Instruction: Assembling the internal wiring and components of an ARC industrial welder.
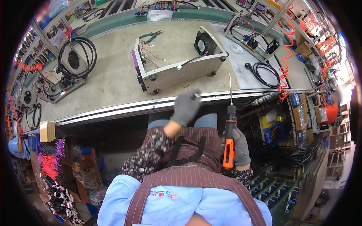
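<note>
My right hand (241,147), in a grey glove, is closed around an orange and black electric screwdriver (228,150). Its long bit points up past the front edge of the bench. My left hand (186,108), gloved too, hovers at that edge; motion smears its fingers, so whether it holds anything is unclear. Just beyond lies a grey metal chassis (184,75), tipped so its rubber feet face me. A black fan (204,43) is fixed at its right end, a purple panel (135,62) at its left. Loose wires (152,55) come out near the purple panel.
Green-handled pliers (151,35) lie behind the chassis. Coiled black cables (77,56) rest on another unit at left; one more cable coil (264,74) is at right. A red spiral hose (286,56) hangs at right. Wire bundles (51,165) sit lower left.
</note>
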Motion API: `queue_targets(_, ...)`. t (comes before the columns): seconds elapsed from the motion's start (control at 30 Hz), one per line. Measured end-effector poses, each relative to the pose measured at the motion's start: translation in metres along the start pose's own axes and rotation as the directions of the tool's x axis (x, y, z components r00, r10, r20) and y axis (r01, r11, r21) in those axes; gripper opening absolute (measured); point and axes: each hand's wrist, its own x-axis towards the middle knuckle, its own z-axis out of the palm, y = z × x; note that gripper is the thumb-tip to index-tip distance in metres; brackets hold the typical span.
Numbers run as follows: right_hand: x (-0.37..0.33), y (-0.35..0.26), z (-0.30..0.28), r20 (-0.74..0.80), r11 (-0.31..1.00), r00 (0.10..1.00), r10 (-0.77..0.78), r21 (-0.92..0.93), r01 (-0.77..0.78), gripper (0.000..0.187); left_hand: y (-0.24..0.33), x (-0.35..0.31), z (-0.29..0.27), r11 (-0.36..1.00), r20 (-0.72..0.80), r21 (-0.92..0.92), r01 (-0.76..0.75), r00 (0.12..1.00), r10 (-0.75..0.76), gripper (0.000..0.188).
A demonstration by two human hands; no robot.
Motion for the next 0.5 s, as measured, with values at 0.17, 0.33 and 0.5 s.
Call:
queue_targets(0.17,0.019,0.008,-0.016,0.25,0.839,0.944,0.215,0.448,-0.31,0.047,-0.049,0.06,0.016,0.911,-0.142,0.405,-0.08,0.979,0.149,0.028)
queue_targets(0.33,0.029,0.037,-0.016,0.192,0.803,0.927,0.321,0.464,-0.374,0.047,-0.065,0.065,0.037,0.897,-0.065,0.441,0.032,0.998,-0.004,0.03)
queue_targets(0.5,0.026,0.052,-0.027,0.066,0.915,0.918,0.392,0.079,-0.396,0.037,-0.066,0.064,0.046,0.92,-0.136,0.391,0.024,0.99,0.031,0.024)
